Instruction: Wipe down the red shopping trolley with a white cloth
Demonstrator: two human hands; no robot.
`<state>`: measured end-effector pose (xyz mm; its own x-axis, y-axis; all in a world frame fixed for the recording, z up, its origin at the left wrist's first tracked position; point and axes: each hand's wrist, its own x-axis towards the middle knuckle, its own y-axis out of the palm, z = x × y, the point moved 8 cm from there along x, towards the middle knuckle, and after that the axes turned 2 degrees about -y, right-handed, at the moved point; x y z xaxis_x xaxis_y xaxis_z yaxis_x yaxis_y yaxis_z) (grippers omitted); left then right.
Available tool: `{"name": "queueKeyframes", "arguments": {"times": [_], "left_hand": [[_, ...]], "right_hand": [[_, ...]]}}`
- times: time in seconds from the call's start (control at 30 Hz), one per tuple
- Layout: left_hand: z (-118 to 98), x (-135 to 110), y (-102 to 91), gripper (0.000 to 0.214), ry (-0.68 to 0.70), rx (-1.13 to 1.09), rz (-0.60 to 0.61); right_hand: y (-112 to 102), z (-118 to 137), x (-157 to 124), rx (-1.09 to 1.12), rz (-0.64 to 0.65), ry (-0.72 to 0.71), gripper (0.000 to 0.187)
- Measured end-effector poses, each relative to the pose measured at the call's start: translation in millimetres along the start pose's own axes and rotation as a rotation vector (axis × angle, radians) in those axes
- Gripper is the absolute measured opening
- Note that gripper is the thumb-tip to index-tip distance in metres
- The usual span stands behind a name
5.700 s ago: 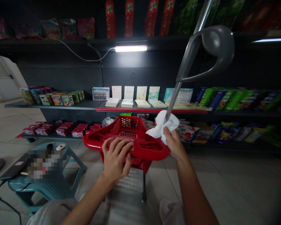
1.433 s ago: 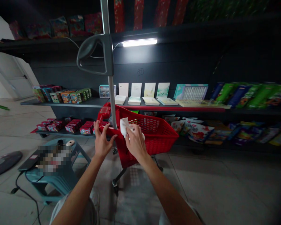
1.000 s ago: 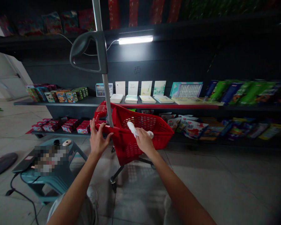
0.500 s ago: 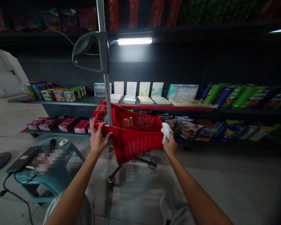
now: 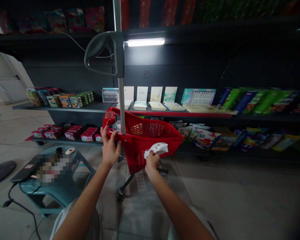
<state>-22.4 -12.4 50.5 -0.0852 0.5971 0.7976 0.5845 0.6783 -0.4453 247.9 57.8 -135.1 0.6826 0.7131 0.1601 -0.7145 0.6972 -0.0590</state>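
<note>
A small red plastic shopping cart [image 5: 173, 144] stands on dark legs with casters, its side facing me. My left hand [image 5: 110, 148] is hooked over the cart's left end, fingers over the red rim and thumb on the near side. A white cloth [image 5: 162, 147], crumpled and partly loose, is pinched in my right hand [image 5: 152, 161] and lies against the cart's perforated near side. A grey pole [image 5: 121, 90] with a grey loop handle [image 5: 119, 55] rises from the cart's left end.
Behind the cart, dark shelves hold booklets [image 5: 156, 106], small boxes [image 5: 71, 101] and snack bags [image 5: 207, 138]. At left, a blue-green stool [image 5: 77, 156] carries a dark laptop-like device [image 5: 25, 170] and blurred items. A black cable [image 5: 27, 210] hangs to the tiled floor.
My right hand and the white cloth have moved left and slightly down, from the cart's right end to its near side. My left hand stays on the rim. The view has shifted slightly.
</note>
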Motion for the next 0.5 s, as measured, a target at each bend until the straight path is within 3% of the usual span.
{"name": "queueKeyframes", "arguments": {"times": [0.13,0.3,0.5], "left_hand": [[-2.9,0.2,1.6,0.047,-0.031,0.003,0.008],[-3.9,2.4,1.4,0.051,-0.014,0.011,-0.014],[2.2,4.8,0.7,0.049,-0.069,0.017,0.01]], "right_hand": [[30.0,33.4,-48.8,0.085,0.094,-0.077,0.046],[52.5,80.5,-98.0,0.086,0.367,-0.369,0.042],[57.3,82.6,-121.2,-0.196,0.624,-0.835,0.064]]}}
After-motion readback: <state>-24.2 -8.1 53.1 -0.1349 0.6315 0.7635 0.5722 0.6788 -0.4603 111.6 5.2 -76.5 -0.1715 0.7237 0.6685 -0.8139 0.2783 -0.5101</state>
